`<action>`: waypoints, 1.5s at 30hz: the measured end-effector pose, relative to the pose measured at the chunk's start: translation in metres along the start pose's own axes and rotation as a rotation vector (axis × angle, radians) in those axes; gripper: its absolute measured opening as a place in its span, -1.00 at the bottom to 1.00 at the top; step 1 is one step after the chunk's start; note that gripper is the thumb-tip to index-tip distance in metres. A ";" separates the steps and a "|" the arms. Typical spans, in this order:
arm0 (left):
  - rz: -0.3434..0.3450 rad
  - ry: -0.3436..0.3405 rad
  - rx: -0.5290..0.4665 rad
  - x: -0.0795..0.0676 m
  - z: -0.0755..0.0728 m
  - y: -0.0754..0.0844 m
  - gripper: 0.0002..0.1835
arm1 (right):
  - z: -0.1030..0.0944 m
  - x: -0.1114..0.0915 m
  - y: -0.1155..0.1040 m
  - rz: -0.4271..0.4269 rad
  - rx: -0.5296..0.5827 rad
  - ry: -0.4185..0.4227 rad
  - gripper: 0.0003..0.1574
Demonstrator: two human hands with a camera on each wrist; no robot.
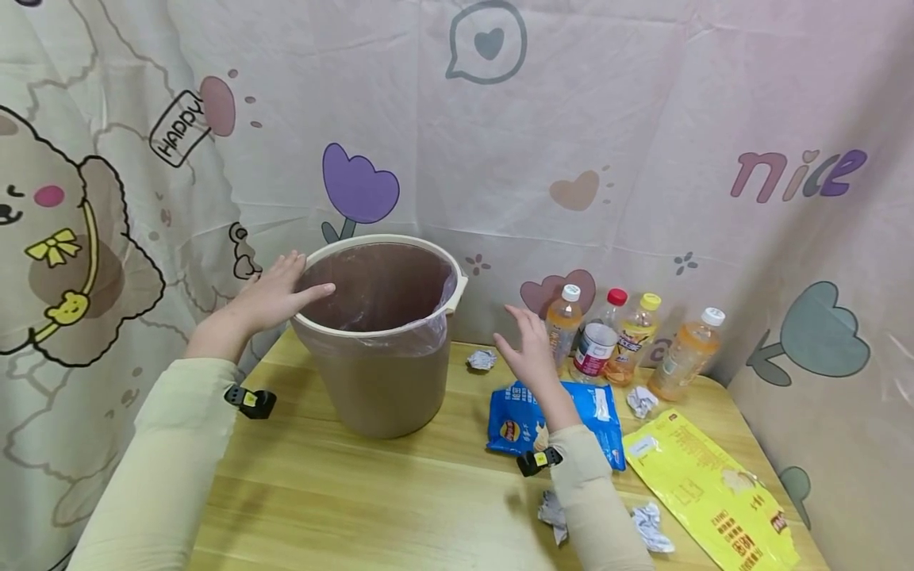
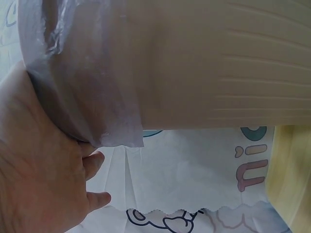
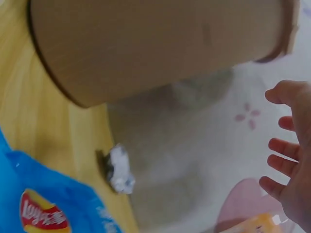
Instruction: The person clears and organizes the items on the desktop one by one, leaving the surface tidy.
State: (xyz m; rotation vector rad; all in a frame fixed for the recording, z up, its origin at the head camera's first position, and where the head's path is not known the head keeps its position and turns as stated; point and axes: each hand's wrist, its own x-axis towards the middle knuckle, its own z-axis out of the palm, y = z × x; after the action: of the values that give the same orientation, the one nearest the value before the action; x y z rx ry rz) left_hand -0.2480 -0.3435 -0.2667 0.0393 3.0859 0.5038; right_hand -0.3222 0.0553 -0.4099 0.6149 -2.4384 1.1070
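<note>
A brown trash can (image 1: pixel 382 381) with a cream rim and a clear plastic liner (image 1: pixel 421 337) stands on the wooden table. My left hand (image 1: pixel 274 293) rests at the left side of its rim, fingers extended and thumb over the edge; the left wrist view shows that hand (image 2: pixel 46 160) against the lined side. In the air right of the can is my right hand (image 1: pixel 530 349), fingers spread and holding nothing. Below it lies a blue chip bag (image 1: pixel 507 420). In the right wrist view the hand (image 3: pixel 296 150) is apart from the can (image 3: pixel 160 43).
Several capped bottles (image 1: pixel 596 341) stand along the back right. A yellow chip bag (image 1: pixel 714 492) lies at the right edge. Crumpled paper balls (image 1: pixel 481 360) are scattered about, one by the can and others (image 1: pixel 651 527) nearer the front. A printed curtain (image 1: pixel 607 119) hangs behind.
</note>
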 end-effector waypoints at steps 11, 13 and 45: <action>-0.001 -0.002 0.002 -0.001 0.001 -0.003 0.11 | 0.038 0.000 0.042 0.185 -0.002 -0.188 -0.15; -0.001 -0.002 -0.003 -0.001 0.002 -0.004 0.11 | 0.045 -0.001 0.050 0.213 0.001 -0.214 -0.13; -0.009 0.016 -0.051 0.000 0.004 -0.002 0.09 | 0.087 0.010 0.084 0.221 -0.328 -0.461 -0.09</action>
State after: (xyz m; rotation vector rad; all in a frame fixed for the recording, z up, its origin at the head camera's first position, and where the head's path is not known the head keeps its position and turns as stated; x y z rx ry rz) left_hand -0.2482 -0.3441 -0.2712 0.0206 3.0852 0.5851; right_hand -0.3900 0.0356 -0.5087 0.5493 -3.0592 0.6618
